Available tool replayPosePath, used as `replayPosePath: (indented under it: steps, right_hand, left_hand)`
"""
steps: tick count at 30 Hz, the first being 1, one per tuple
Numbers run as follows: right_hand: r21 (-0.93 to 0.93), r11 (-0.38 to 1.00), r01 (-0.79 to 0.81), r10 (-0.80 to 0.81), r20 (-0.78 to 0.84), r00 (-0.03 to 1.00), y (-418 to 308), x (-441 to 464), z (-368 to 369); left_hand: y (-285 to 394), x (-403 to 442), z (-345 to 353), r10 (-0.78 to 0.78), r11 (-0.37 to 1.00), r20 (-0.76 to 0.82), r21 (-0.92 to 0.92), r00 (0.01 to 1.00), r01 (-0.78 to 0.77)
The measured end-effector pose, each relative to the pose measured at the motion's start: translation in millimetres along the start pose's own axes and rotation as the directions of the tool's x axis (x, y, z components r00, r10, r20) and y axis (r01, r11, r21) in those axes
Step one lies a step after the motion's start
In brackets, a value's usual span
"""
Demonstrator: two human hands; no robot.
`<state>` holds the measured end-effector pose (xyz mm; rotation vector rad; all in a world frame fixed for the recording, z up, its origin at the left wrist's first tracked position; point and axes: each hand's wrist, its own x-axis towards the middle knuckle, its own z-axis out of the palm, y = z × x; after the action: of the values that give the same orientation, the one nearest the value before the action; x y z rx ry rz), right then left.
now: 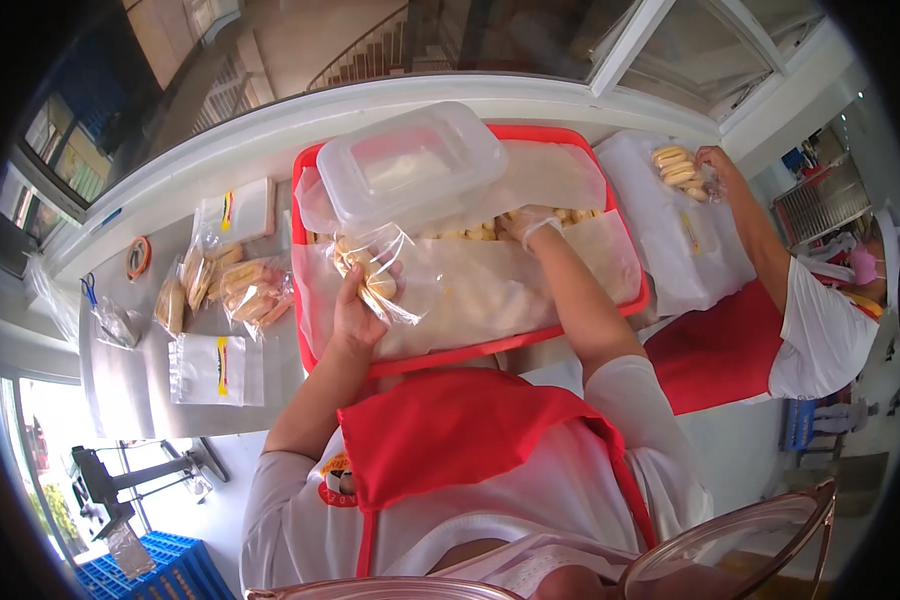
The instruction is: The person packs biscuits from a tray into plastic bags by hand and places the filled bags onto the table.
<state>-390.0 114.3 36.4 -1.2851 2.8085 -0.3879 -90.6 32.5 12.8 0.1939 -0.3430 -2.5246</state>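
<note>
My left hand [358,312] is closed around a clear plastic bag [395,250] with several pale finger-shaped biscuits [378,278] inside. In front of me lies a large red tray [642,285] lined with white paper [490,285]. My right hand [530,226], with thin clear plastic at the wrist, reaches into the gap between the paper sheets. It touches the row of biscuits [575,215] there; its fingertips are hidden among them. A translucent plastic lid or container [410,165] rests across the tray's far left part, beyond my left hand.
On the left of the metal table [120,385] are filled biscuit bags [255,290], flat labelled bags [215,370], a tape roll [138,257] and blue-handled scissors [89,290]. At right, a co-worker's hand [713,160] holds bagged biscuits [678,172] over a white stack [670,240].
</note>
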Motion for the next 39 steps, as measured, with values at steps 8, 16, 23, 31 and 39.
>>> replayPosePath:
  steps: [8, 16, 23, 31, 39]
  right_hand:
    - [-0.066, 0.997, 0.043, -0.011, 0.422, 0.907, 34, -60, -74]
    - [-0.162, 0.986, -0.049, 0.114, 0.418, 0.901, 65, -117, -100]
    - [-0.15, 0.989, -0.002, 0.047, 0.301, 0.952, 85, -143, -77]
    - [-0.401, 0.908, 0.12, -0.097, 0.077, 0.992, 86, -145, -68]
    - [-0.231, 0.952, 0.201, -0.207, -0.002, 0.978, 98, -147, -59]
  left_hand:
    - [1, -3, 4, 0.003, 1.0, -0.057, 0.0, 0.998, -0.003]
    - [-1, 0, -2, 0.009, 1.0, -0.024, 0.016, 1.0, -0.008]
    - [-2, 2, -3, -0.013, 0.996, -0.057, 0.084, 0.998, 0.018]
    - [-1, 2, 0, -0.033, 0.998, -0.035, 0.043, 0.999, 0.035]
    - [-2, 1, 1, -0.03, 0.999, -0.033, 0.017, 0.999, 0.031]
